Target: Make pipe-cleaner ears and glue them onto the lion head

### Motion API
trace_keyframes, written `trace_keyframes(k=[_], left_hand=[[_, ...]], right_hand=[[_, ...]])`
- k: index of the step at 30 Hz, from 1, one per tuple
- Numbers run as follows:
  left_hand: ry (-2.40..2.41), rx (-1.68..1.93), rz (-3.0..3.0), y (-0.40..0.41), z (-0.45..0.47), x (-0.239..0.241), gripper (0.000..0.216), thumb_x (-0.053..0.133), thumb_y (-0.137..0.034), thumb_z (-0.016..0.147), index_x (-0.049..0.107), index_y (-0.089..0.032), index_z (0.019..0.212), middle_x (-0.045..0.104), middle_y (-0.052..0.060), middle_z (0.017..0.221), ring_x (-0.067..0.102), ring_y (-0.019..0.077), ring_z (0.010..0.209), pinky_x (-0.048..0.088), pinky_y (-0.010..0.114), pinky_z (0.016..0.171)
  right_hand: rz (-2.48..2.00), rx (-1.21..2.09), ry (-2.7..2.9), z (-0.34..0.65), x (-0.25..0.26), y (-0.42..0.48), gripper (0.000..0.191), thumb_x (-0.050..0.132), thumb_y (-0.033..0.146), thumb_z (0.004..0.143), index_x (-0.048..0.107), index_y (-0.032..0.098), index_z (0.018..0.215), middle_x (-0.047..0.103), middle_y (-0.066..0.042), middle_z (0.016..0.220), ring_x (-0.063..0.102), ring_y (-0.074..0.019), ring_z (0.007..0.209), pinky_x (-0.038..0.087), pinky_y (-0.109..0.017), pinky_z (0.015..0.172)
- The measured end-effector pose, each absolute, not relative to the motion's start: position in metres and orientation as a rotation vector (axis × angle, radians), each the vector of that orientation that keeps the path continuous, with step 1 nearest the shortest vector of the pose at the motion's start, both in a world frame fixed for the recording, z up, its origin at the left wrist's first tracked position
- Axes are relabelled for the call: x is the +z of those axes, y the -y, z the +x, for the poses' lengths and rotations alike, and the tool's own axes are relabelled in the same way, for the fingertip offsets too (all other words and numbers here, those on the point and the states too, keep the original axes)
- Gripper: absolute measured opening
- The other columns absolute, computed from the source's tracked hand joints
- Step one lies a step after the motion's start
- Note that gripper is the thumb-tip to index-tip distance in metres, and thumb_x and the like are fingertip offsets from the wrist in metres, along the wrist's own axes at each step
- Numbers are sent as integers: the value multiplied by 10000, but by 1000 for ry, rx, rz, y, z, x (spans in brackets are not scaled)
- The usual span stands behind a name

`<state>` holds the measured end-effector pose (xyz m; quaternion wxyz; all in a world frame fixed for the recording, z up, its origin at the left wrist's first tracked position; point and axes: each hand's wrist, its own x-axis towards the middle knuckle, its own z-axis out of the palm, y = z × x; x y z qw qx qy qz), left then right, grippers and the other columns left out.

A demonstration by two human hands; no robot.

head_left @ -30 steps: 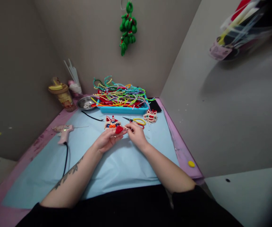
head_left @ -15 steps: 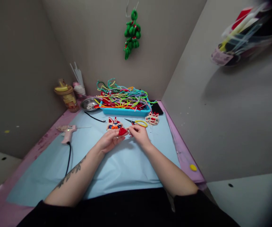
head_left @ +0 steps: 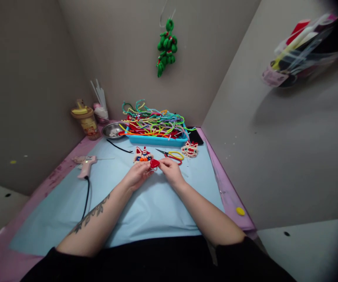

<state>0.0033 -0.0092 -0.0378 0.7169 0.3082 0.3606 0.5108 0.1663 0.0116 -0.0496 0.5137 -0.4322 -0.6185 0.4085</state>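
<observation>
Between my two hands is a small red, roughly triangular craft piece (head_left: 154,163) with a pale strip under it. My left hand (head_left: 137,175) pinches its left side, fingers closed. My right hand (head_left: 171,170) grips its right edge between thumb and fingertips. Just behind my left fingers lies a lion-head craft (head_left: 143,155) in cream, red, blue and orange, its lower part hidden by my hand. Scissors (head_left: 173,155) with yellow and red handles lie beyond my right hand. To their right sits a second, cream-and-red lion-head craft (head_left: 189,149).
A blue tray (head_left: 157,140) heaped with coloured pipe cleaners stands at the back, beside a metal bowl (head_left: 114,130). A pink glue gun (head_left: 87,166) with a black cord lies at left. Behind are a drink cup (head_left: 87,123) and a dark phone-like slab (head_left: 196,136).
The red piece has turned a little in my fingers, and my right fingers now press closer on its right edge. The whole view has shifted slightly.
</observation>
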Motion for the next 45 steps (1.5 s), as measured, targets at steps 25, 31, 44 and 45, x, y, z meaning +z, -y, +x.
trace_keyframes(k=[25,31,44,45], left_hand=[[-972,1010,1178,9,-9,-31,224,719,-341,663,614,-151,609,562,-10,589,509,143,647,374,260,668],[-974,1093,1280,8,-14,-26,288,735,-425,686,639,-154,673,683,85,966,587,251,1007,401,342,904],[-1079,1113,1386,7,-15,-25,285,689,-429,731,614,-156,698,607,4,703,537,144,675,405,269,699],[-1080,1115,1385,7,-15,-24,283,688,-425,731,612,-155,698,607,4,704,535,142,672,404,267,694]], right_hand=[[-914,928,1784,182,-40,-14,107,609,263,776,682,190,750,651,-30,758,572,-153,691,442,-278,646],[-976,586,1731,194,-32,-18,117,585,239,800,659,194,722,604,-33,740,543,-163,697,427,-294,652],[-966,782,1509,180,-22,-1,134,645,295,749,640,200,655,566,-13,697,534,-163,708,432,-297,673],[-973,797,1505,179,-22,0,139,644,300,747,638,198,653,565,-11,688,532,-162,703,430,-296,673]])
